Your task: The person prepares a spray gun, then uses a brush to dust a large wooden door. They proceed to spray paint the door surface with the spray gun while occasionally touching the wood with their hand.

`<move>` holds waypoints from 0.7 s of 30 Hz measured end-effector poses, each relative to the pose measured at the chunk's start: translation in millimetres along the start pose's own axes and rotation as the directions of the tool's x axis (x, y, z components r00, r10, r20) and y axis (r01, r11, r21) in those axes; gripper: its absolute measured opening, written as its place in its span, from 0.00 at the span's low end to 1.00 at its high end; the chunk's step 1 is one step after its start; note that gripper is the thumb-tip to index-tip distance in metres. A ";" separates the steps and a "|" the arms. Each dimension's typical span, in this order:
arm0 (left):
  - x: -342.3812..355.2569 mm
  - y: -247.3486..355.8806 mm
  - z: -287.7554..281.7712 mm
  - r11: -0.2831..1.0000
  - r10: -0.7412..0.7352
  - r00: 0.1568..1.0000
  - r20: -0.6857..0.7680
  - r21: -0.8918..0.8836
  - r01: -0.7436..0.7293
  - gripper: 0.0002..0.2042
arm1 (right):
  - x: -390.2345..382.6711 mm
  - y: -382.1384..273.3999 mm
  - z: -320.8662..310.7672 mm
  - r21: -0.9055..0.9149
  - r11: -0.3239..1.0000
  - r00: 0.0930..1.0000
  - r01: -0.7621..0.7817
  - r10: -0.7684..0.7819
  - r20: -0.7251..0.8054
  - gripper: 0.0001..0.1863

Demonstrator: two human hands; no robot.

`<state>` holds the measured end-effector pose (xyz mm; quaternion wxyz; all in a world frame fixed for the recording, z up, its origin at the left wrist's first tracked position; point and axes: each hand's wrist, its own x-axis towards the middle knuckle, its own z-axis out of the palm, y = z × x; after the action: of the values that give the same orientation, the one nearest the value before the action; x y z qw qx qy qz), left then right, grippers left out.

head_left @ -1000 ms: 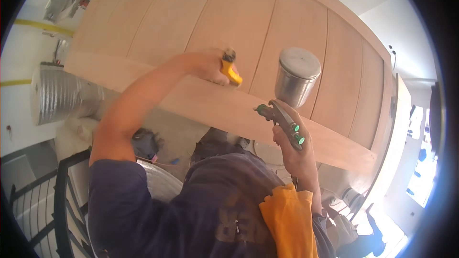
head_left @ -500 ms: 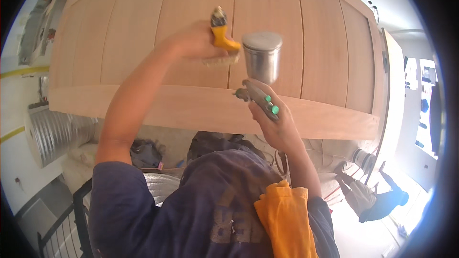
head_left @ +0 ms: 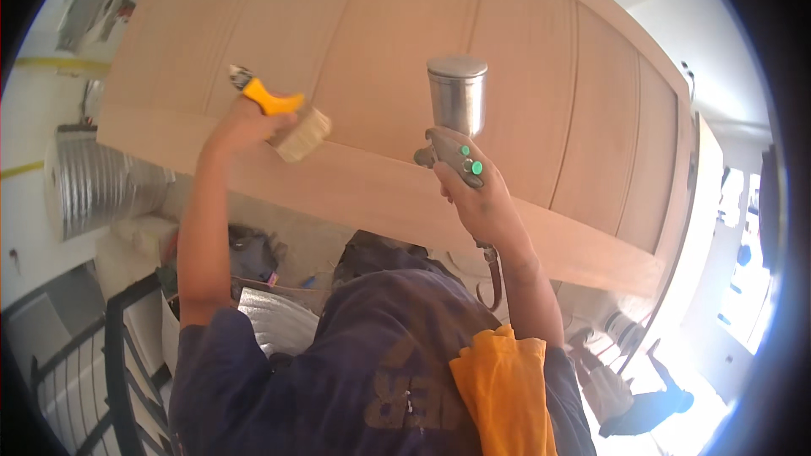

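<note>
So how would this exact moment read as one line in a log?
left hand: grips yellow-handled brush, bristles on wooden door panel | right hand: holds spray gun, metal cup upright | orange cloth: on shoulder

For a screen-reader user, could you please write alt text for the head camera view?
A person works at a large pale wooden panel, the left hand holding a yellow-handled brush against it and the right hand holding a spray gun with a metal cup on top. An orange cloth hangs at the person's dark shirt.
</note>
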<state>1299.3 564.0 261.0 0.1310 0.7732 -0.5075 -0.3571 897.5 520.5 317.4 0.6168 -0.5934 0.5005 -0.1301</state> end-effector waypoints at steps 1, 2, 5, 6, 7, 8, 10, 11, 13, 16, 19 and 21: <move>0.9 -33.8 -16.2 0.996 -0.080 0.993 -0.092 -0.055 0.075 0.25 | 7.1 -6.9 7.2 -0.017 1.000 0.999 0.024 -0.024 0.024 0.24; -1.2 -58.1 -33.2 0.984 -0.157 0.971 -0.178 -0.117 0.138 0.25 | 16.5 -10.0 16.8 -0.027 0.994 0.994 0.107 -0.106 0.035 0.24; -22.6 -94.8 -67.0 0.974 -0.180 0.824 -0.537 0.018 0.225 0.23 | 46.7 -13.9 55.7 -0.047 0.954 0.954 0.295 -0.291 0.072 0.25; -29.5 -83.1 -68.3 0.954 -0.218 0.836 -0.504 0.071 0.292 0.23 | 57.4 -17.4 68.9 -0.054 0.944 0.943 0.325 -0.320 0.087 0.25; -39.6 -58.7 -68.3 0.927 -0.258 0.845 -0.468 0.127 0.353 0.22 | 63.8 -19.9 77.0 -0.060 0.934 0.933 0.353 -0.346 0.100 0.25; -49.9 -47.0 -67.8 0.896 -0.294 0.852 -0.434 0.185 0.404 0.21 | 64.8 -23.8 80.7 -0.002 0.952 0.943 0.305 -0.301 0.141 0.25; -86.1 -60.1 -50.3 0.992 -0.100 0.944 -0.314 -0.102 0.071 0.21 | 61.3 -38.3 85.7 0.112 0.973 0.941 0.203 -0.225 0.252 0.24; -108.3 -46.9 -40.7 0.960 -0.126 0.961 -0.245 -0.274 0.056 0.18 | 55.3 -45.4 83.4 0.147 0.970 0.939 0.194 -0.227 0.259 0.24; -144.5 -37.2 -14.7 0.840 -0.077 0.986 -0.148 -0.543 -0.016 0.16 | 32.3 -52.3 71.4 0.213 0.963 0.937 0.163 -0.219 0.273 0.24; -172.7 -53.2 32.9 0.555 0.081 0.988 -0.133 -0.817 -0.156 0.15 | 17.9 -45.8 63.6 0.259 0.942 0.931 0.214 -0.277 0.237 0.24; -187.1 -59.1 75.0 0.198 0.055 0.991 -0.121 -0.972 -0.129 0.15 | 8.4 -51.4 64.5 0.210 0.956 0.934 0.205 -0.255 0.250 0.23; -194.1 -58.1 92.2 0.067 -0.063 0.998 -0.029 -0.997 -0.025 0.15 | 20.0 -46.4 76.5 0.143 0.940 0.928 0.308 -0.331 0.173 0.23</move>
<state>1231.6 775.4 244.1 0.6352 0.4927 -0.1122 -0.5841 986.0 539.3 332.5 0.6659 -0.6410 0.3261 -0.1983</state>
